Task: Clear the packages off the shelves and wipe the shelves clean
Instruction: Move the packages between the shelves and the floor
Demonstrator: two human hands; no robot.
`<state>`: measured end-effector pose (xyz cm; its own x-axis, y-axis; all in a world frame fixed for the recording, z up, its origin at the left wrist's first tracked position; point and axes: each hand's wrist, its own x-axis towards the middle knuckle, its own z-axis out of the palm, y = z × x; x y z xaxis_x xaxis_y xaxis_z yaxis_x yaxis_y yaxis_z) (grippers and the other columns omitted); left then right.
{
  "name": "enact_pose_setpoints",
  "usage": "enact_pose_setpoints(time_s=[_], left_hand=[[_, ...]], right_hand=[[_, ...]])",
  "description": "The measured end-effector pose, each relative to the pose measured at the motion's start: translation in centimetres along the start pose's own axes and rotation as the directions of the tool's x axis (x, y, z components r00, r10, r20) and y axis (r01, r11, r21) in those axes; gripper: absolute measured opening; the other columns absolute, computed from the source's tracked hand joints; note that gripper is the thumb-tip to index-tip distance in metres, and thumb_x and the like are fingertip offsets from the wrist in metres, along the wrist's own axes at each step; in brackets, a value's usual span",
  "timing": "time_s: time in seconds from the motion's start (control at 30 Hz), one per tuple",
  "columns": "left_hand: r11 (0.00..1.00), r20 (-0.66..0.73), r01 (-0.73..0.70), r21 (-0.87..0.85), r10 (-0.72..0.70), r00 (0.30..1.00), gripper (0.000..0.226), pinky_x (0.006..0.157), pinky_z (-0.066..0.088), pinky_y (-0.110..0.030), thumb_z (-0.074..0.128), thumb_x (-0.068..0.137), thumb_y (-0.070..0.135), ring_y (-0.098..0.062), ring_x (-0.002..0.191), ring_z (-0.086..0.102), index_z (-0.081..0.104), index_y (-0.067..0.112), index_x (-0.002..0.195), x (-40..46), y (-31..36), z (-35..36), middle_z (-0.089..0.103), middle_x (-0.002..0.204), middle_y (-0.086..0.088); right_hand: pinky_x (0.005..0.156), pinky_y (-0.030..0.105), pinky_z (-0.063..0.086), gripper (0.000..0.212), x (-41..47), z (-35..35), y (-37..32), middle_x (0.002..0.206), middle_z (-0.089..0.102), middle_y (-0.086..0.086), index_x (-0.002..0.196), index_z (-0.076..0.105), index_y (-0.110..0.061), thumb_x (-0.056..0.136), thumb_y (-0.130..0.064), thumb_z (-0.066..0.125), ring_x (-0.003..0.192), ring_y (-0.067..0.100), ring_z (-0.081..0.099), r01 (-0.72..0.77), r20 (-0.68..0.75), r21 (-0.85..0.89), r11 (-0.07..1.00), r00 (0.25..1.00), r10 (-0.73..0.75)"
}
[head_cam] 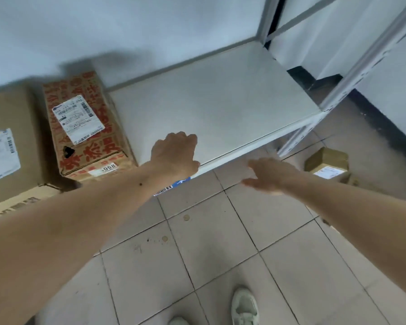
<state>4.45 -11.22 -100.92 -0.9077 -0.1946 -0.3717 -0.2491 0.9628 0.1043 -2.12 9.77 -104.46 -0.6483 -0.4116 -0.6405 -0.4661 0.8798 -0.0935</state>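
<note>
A white metal shelf runs across the middle, bare on its right part. Two cardboard packages stand on its left end: a brown box printed with red characters and a larger plain box with a shipping label. My left hand rests on the shelf by the front edge, right of the red-printed box. Its fingers are curled under and nothing shows in them. My right hand, blurred, hovers open just below and in front of the shelf edge, holding nothing.
A small cardboard package lies on the tiled floor under the shelf's right end. A blue-and-white parcel peeks out below the shelf edge. Grey uprights frame the right side. My shoes are at the bottom.
</note>
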Motion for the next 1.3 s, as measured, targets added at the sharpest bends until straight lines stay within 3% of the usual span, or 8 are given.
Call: enact_pose_setpoints(time_s=[0.33, 0.5, 0.63, 0.8, 1.1, 1.3], left_hand=[[0.965, 0.126, -0.26, 0.026, 0.255, 0.959, 0.039, 0.095, 0.044, -0.036, 0.062, 0.09, 0.038, -0.025, 0.121, 0.052, 0.055, 0.018, 0.124, 1.0, 20.5, 4.6, 0.054, 0.128, -0.002], [0.948, 0.188, -0.315, 0.05, 0.301, 0.935, 0.042, 0.1, 0.044, -0.039, 0.063, 0.089, 0.038, -0.024, 0.121, 0.053, 0.056, 0.018, 0.125, 0.7, 30.4, 8.2, 0.056, 0.128, -0.002], [0.935, 0.229, -0.336, 0.11, 0.305, 0.924, 0.042, 0.098, 0.045, -0.036, 0.062, 0.09, 0.04, -0.024, 0.122, 0.052, 0.055, 0.02, 0.126, 0.5, 37.3, 11.0, 0.056, 0.13, -0.001], [0.927, 0.316, -0.336, 0.166, 0.272, 0.909, 0.044, 0.099, 0.045, -0.036, 0.06, 0.091, 0.042, -0.022, 0.127, 0.049, 0.053, 0.02, 0.129, 1.6, 43.0, 13.6, 0.055, 0.133, 0.0], [0.914, 0.423, -0.36, 0.188, 0.255, 0.87, 0.046, 0.095, 0.046, -0.034, 0.058, 0.091, 0.041, -0.022, 0.125, 0.051, 0.052, 0.019, 0.131, 7.2, 48.8, 16.7, 0.055, 0.134, 0.0], [0.917, 0.461, -0.351, 0.187, 0.234, 0.856, 0.043, 0.087, 0.046, -0.035, 0.058, 0.09, 0.041, -0.023, 0.121, 0.052, 0.051, 0.019, 0.125, 11.0, 51.3, 21.3, 0.056, 0.129, 0.0]], right_hand=[[0.096, 0.042, 0.048, 0.06, -9.0, 7.5, 18.4, 0.133, 0.053, 0.006, 0.142, 0.041, -0.02, 0.096, -0.058, 0.047, 0.123, 0.027, 0.051, -0.246, 0.038, 0.214, 0.945, 0.969, 0.243], [0.095, 0.045, 0.048, 0.044, -13.0, 12.1, 27.5, 0.124, 0.056, 0.002, 0.114, 0.052, -0.023, 0.091, -0.062, 0.051, 0.115, 0.026, 0.053, -0.297, 0.045, 0.265, 0.917, 0.954, 0.296], [0.095, 0.042, 0.048, 0.052, -16.3, 15.0, 34.2, 0.133, 0.053, 0.0, 0.134, 0.046, -0.021, 0.095, -0.054, 0.053, 0.119, 0.026, 0.052, -0.322, 0.071, 0.318, 0.892, 0.946, 0.317], [0.094, 0.039, 0.046, 0.054, -18.6, 17.6, 40.7, 0.137, 0.05, -0.002, 0.14, 0.042, -0.025, 0.096, -0.053, 0.053, 0.128, 0.025, 0.045, -0.399, 0.133, 0.394, 0.828, 0.916, 0.378], [0.096, 0.043, 0.048, 0.057, -17.0, 19.2, 48.3, 0.136, 0.055, -0.002, 0.143, 0.039, -0.024, 0.095, -0.052, 0.052, 0.125, 0.026, 0.052, -0.506, 0.178, 0.432, 0.747, 0.859, 0.48], [0.078, 0.035, 0.039, 0.033, -13.8, 20.8, 51.8, 0.107, 0.051, 0.002, 0.116, 0.045, -0.018, 0.096, -0.043, 0.054, 0.115, 0.029, 0.054, -0.575, 0.196, 0.513, 0.638, 0.802, 0.565]])
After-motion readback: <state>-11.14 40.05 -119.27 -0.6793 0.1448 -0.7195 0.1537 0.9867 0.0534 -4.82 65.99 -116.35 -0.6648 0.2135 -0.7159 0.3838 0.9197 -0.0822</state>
